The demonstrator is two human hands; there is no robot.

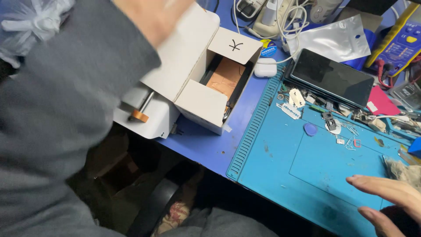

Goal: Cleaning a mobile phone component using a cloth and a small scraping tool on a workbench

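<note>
Both hands are open and empty: the left hand (153,15), blurred, reaches over the white cardboard box (206,72) at the bench's (206,147) left edge, so steadying a flap seems wise, while the right hand (388,199) hovers above the blue mat (307,171).

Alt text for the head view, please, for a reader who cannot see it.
The left hand, blurred, reaches over an open white cardboard box on a blue desk. The right hand rests open on a blue work mat beside a dark phone and small parts.

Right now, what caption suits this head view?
Left hand reaches over an open white box; right hand rests above the blue mat.
</note>
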